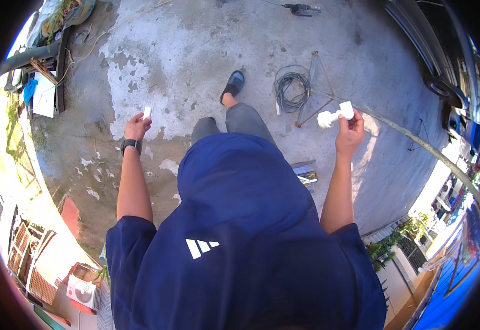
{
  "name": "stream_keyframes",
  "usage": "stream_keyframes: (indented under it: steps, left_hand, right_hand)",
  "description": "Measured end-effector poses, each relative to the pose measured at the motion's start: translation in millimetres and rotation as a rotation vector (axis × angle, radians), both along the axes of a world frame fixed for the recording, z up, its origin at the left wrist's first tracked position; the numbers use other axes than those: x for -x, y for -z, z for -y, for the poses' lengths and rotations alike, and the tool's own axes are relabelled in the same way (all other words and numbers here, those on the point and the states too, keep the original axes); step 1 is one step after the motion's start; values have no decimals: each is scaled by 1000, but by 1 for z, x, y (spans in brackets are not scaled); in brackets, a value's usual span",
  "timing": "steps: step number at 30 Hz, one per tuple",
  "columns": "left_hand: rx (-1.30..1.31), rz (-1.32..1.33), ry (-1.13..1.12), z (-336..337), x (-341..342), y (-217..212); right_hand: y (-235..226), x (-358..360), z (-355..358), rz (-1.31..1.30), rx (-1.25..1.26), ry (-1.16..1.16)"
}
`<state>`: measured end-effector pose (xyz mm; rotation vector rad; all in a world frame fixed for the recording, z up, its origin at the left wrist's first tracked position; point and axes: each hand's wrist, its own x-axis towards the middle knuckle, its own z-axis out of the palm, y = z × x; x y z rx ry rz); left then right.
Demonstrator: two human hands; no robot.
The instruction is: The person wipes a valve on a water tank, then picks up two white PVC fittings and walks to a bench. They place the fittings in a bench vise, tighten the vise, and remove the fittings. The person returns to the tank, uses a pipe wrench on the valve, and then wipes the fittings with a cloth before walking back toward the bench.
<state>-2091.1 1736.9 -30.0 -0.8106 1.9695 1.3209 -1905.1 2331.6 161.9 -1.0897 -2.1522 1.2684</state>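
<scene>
My left hand [135, 128], with a dark watch on its wrist, is closed on a small white piece [147, 112], its fingers covering the lower part. Out to the right, my right hand [350, 133] pinches a white plastic pipe fitting [334, 116]. The fitting has a wider ribbed end on the left and a bent end at the upper right, by my fingertips. Both hands are held well apart, above the concrete floor and on either side of my legs.
A coil of dark cable [291, 92] lies beside thin rusty rods [328, 82] on the concrete floor [196, 38]. A tray of small items [306, 175] sits right of my legs. A long pole [426, 147] crosses the right side. Boards [59, 71] stand at the far left.
</scene>
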Motion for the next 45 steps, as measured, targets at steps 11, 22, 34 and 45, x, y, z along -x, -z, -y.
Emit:
stream_keyframes:
  steps: [11, 22, 34, 45]
  left_hand:
    - [-405, -41, -217, -236, 128, -60]
    - [-586, -345, 185, -498, 312, -69]
    - [-520, -139, -7, -590, 327, 211]
    - [-425, -241, 702, -529, 435, 447]
  right_hand:
    - [10, 264, -15, 184, -37, -307]
    - [58, 412, -25, 233, 504, -329]
    - [357, 466, -172, 71, 22, -1134]
    - [685, 578, -413, 1071, -1068, -1208]
